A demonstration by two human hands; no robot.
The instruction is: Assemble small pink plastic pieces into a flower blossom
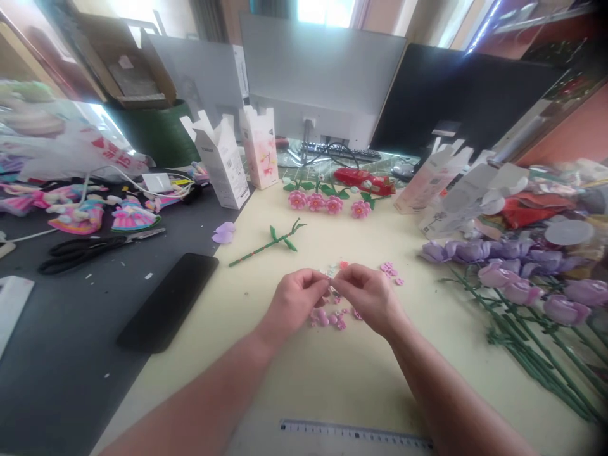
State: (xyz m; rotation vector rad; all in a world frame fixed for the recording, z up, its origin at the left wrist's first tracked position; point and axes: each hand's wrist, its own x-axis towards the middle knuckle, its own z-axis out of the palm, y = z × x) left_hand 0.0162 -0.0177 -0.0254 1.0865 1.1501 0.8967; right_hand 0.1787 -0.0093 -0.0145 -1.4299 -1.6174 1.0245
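Note:
My left hand (297, 297) and my right hand (368, 296) meet fingertip to fingertip over the pale yellow table (332, 373). Both pinch a tiny pale piece (331, 273) between them; it is too small to name. Under and between the hands lie several small pink petal pieces (327, 318). More pink bits (390, 270) lie just beyond my right hand. A green stem with leaves (268, 244) lies on the table beyond my left hand.
A black phone (168, 301) and scissors (85, 248) lie on the dark mat at left. Pink flowers (327, 201), open cartons (223, 161) and monitors stand behind. Purple tulips with green stems (522, 291) fill the right. A ruler (354, 432) lies at the near edge.

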